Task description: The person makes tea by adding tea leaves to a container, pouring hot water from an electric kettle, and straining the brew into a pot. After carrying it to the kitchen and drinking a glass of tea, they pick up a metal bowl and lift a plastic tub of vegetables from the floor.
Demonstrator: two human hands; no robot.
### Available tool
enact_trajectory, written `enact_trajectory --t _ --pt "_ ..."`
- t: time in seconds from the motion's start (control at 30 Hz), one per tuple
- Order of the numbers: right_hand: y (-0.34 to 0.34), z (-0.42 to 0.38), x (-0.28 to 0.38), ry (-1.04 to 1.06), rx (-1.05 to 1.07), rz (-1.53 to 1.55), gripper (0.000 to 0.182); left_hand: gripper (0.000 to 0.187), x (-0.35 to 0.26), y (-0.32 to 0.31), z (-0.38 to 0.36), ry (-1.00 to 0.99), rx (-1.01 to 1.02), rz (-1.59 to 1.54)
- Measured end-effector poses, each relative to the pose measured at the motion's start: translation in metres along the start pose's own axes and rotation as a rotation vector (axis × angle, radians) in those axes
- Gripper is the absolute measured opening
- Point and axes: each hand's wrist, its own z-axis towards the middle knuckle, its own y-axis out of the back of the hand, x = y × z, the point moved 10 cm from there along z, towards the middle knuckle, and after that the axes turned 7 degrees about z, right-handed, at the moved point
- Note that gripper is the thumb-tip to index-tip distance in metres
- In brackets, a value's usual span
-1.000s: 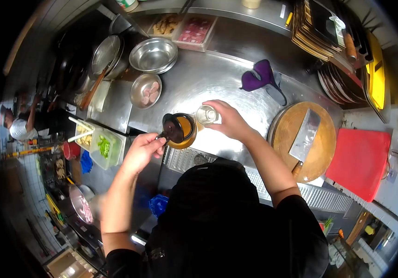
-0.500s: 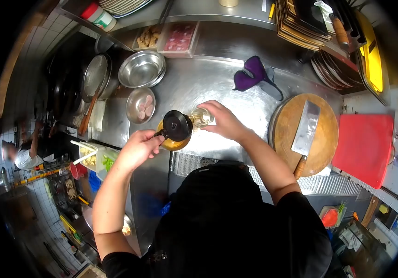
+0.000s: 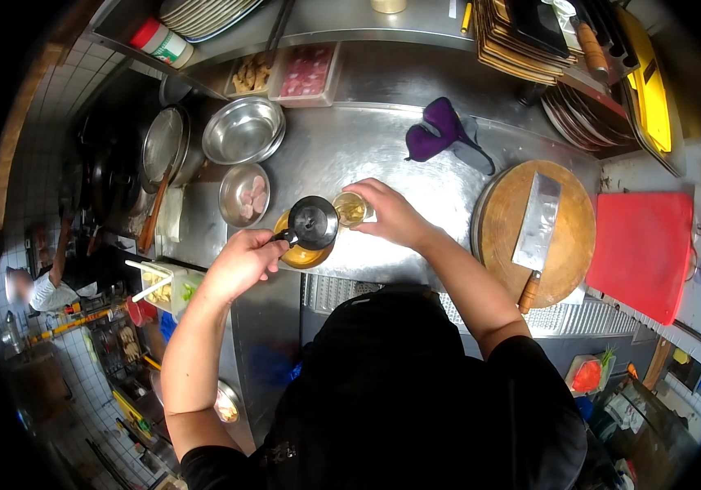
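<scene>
My left hand is closed around the short black handle of an amber jug with a round black top. The top overhangs the amber body toward the right. My right hand grips a small drinking glass by its far side, close against the black top's edge. Something yellowish shows inside the glass. Whether liquid runs between the two cannot be made out. Just behind the jug is a metal bowl with pale pieces in it.
A cleaver lies on the round chopping board, beside a red board. A purple item rests on the steel counter. Larger metal bowls and a tub of meat stand behind. Another person is far left.
The glass has shifted slightly left and its mouth now faces up more, showing its contents. Both hands keep their hold. The whole view has shifted slightly.
</scene>
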Motion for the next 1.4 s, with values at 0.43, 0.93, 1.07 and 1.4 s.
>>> enact_trajectory --t 0.43,0.93,1.07,1.4 --pt "-0.001 -0.004 0.003 -0.026 0.011 0.001 0.065 0.029 -0.013 0.003 -0.007 0.007 -0.016 0.055" --pt "-0.008 -0.003 -0.005 0.003 0.026 -0.037 0.066 0.029 0.000 0.003 -0.001 -0.013 -0.011 0.032" --pt "0.008 -0.001 0.000 -0.043 -0.017 0.075 0.067 0.026 0.033 -0.009 0.020 -0.115 -0.002 -0.266" --pt "0.119 0.026 0.047 -0.040 -0.476 -0.058 0.065 0.022 -0.040 0.024 0.030 -0.418 -0.108 -0.704"
